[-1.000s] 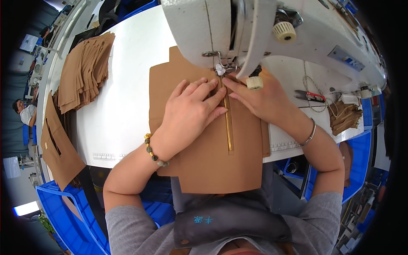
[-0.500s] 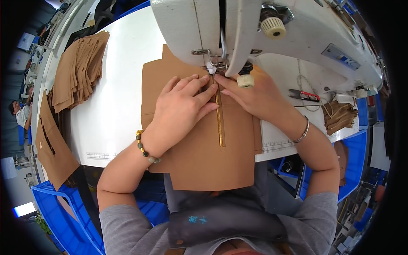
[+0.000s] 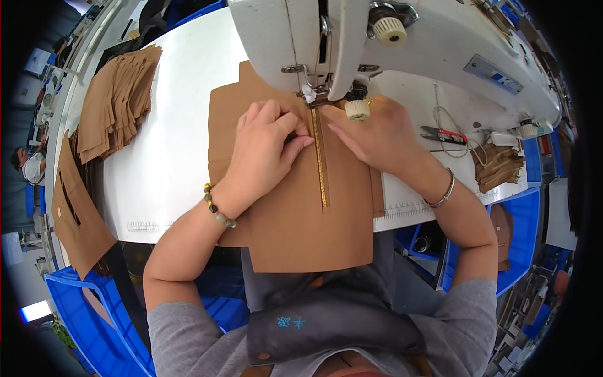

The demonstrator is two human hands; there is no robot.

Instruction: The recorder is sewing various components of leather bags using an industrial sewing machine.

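A brown panel (image 3: 308, 242) lies on the machine's white bed, its far part under the presser foot (image 3: 320, 100) of a white sewing machine (image 3: 276, 38). A gold-toothed zipper (image 3: 321, 169) runs lengthwise in a narrow slot in the panel, from the foot toward me. My left hand (image 3: 267, 141) rests on the panel left of the zipper, fingers curled, thumb and forefinger tips close together; whatever they pinch is too small to tell. My right hand (image 3: 380, 135) lies on the panel right of the foot, fingers stretched toward the needle area, partly hidden by a cream knob (image 3: 357, 110).
Stacked brown pieces (image 3: 119, 103) lie at far left, with a slotted brown panel (image 3: 78, 217) hanging over the edge. Red-handled thread snips (image 3: 445, 135), a cord and small brown pieces (image 3: 499, 166) are at right. Blue bins (image 3: 81, 314) flank me.
The panel and zipper have shifted slightly away from me under the foot. My left hand's fingers have curled in and drawn back from the zipper; my right hand stays beside the foot.
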